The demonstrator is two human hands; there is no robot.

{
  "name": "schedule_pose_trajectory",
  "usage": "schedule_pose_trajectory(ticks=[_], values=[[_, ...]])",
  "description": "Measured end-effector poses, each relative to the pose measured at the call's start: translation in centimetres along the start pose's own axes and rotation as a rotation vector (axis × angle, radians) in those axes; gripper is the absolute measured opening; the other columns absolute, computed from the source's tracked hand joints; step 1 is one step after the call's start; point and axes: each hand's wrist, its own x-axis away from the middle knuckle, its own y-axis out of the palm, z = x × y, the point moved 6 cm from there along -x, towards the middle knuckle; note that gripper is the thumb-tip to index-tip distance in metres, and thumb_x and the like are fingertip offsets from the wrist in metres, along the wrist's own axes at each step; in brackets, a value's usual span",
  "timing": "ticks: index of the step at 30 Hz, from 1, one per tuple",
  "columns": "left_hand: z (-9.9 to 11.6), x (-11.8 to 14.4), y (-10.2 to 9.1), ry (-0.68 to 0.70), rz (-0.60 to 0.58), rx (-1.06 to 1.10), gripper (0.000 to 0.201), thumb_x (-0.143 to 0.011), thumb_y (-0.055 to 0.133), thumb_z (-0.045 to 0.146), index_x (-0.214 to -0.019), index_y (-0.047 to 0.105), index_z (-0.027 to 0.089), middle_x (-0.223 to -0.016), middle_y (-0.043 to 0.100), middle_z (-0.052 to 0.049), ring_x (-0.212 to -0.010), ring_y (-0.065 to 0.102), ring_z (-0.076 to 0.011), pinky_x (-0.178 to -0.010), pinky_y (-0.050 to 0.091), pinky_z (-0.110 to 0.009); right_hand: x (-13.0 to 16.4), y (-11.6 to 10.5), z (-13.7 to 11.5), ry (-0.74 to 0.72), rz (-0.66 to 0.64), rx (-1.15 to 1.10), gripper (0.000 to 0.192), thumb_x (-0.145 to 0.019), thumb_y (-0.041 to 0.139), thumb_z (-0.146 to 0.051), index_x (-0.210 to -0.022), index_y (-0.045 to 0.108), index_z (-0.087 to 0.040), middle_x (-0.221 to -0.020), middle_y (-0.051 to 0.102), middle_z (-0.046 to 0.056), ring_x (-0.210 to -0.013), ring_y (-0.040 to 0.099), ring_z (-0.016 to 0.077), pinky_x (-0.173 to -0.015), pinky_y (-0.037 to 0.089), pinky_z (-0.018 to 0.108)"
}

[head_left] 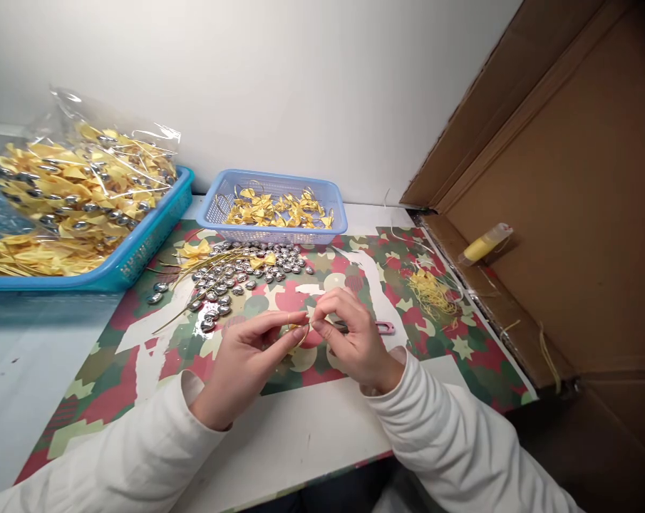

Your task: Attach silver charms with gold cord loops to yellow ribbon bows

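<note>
So you've got a thin gold cord loop (pixel 299 335) pinched between both hands, right over the middle of the camo-pattern mat (pixel 140 356) on the surface. Your left hand (pixel 247 363) has thumb and forefinger closed on one side of it, and your right hand (pixel 354 338) nips the other side, fingertips nearly touching. Just behind your right hand there's a small pink tool (pixel 385 327) lying flat, can't tell exactly what it is. Further back sits a scatter of silver beads (pixel 236 274), then a small blue basket (pixel 279 206) of yellow bows. Off to your left is a bigger blue tray (pixel 135 256) with a bagged heap of bows (pixel 70 192). A yellow glue bottle (pixel 485 244) rests on the cardboard (pixel 568 214) to the right.
</note>
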Motion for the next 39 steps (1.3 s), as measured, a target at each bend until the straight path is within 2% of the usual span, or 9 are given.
schedule_pose_trajectory(ticks=[8,13,16,19,21,25,30,35,39], values=[[0.7,0.1,0.3,0.093,-0.036,-0.084,0.026,-0.077,0.072,0.04,-0.093,0.079,0.021,-0.091,0.078,-0.007,-0.074,0.068,-0.0206,-0.058,0.053,-0.027,0.1,0.0,0.1,0.013,0.003,-0.024,0.015,-0.093,0.054,-0.019,-0.079,0.057,-0.024,-0.079,0.06,0.001,-0.08,0.054,0.0181,-0.079,0.043,0.036],[0.3,0.1,0.7,0.149,-0.104,-0.245,0.021,-0.082,0.067,0.037,-0.084,0.078,0.019,-0.07,0.072,-0.004,-0.063,0.06,-0.0163,-0.056,0.046,-0.025,0.4,0.7,0.4,0.024,-0.021,-0.047,0.013,-0.091,0.06,-0.022,-0.078,0.062,-0.023,-0.081,0.062,0.002,-0.085,0.055,0.0184,-0.082,0.044,0.037],[0.5,0.1,0.4,0.202,-0.066,-0.315,0.023,-0.085,0.064,0.037,-0.081,0.076,0.018,-0.066,0.069,-0.002,-0.058,0.054,-0.0138,-0.053,0.042,-0.024,0.6,1.0,1.3,0.145,-0.014,-0.182,0.004,-0.088,0.066,-0.025,-0.091,0.065,-0.023,-0.092,0.065,0.003,-0.093,0.059,0.0185,-0.085,0.047,0.036],[0.2,0.0,0.3,0.182,-0.073,-0.26,0.025,-0.089,0.06,0.039,-0.083,0.073,0.018,-0.07,0.068,-0.002,-0.06,0.056,-0.0137,-0.054,0.043,-0.024,1.1,2.1,2.6,0.337,-0.102,-0.373,0.023,-0.089,0.063,-0.03,-0.111,0.062,-0.023,-0.107,0.064,0.006,-0.094,0.063,0.0179,-0.074,0.053,0.031],[0.1,-0.1,0.3,0.166,-0.1,-0.204,0.026,-0.091,0.057,0.04,-0.084,0.071,0.019,-0.072,0.067,-0.001,-0.062,0.057,-0.0139,-0.055,0.044,-0.023,1.2,2.6,3.0,0.375,-0.157,-0.428,0.019,-0.091,0.058,-0.029,-0.108,0.063,-0.022,-0.107,0.062,0.006,-0.086,0.063,0.0155,-0.068,0.053,0.028],[0.4,-0.3,0.4,0.243,-0.135,-0.255,0.022,-0.094,0.054,0.035,-0.083,0.067,0.021,-0.073,0.065,0.002,-0.066,0.056,-0.0133,-0.06,0.043,-0.023,1.0,2.6,3.3,0.362,-0.169,-0.402,0.009,-0.088,0.059,-0.024,-0.096,0.061,-0.021,-0.098,0.059,0.003,-0.077,0.06,0.0128,-0.066,0.049,0.026],[1.1,0.0,1.0,0.382,-0.242,-0.437,0.02,-0.095,0.053,0.028,-0.08,0.065,0.023,-0.082,0.068,0.001,-0.081,0.055,-0.0164,-0.075,0.042,-0.026,0.7,2.4,3.1,0.333,-0.283,-0.352,0.006,-0.09,0.05,-0.021,-0.083,0.05,-0.021,-0.087,0.052,0.0,-0.076,0.054,0.0141,-0.069,0.047,0.029],[0.8,-0.3,0.6,0.362,-0.266,-0.491,0.021,-0.096,0.052,0.03,-0.082,0.066,0.023,-0.089,0.066,-0.001,-0.089,0.054,-0.0191,-0.08,0.041,-0.03,0.3,2.0,2.3,0.143,-0.34,-0.11,0.016,-0.094,0.046,-0.022,-0.078,0.043,-0.022,-0.095,0.053,0.004,-0.096,0.049,0.019,-0.09,0.042,0.036],[0.6,-0.8,0.1,0.335,-0.239,-0.527,0.023,-0.095,0.051,0.032,-0.08,0.065,0.022,-0.095,0.06,-0.003,-0.093,0.053,-0.0204,-0.083,0.039,-0.033,0.3,1.7,2.2,0.112,-0.278,-0.034,0.014,-0.095,0.044,-0.019,-0.081,0.044,-0.022,-0.099,0.054,0.006,-0.1,0.049,0.0203,-0.093,0.04,0.039]])
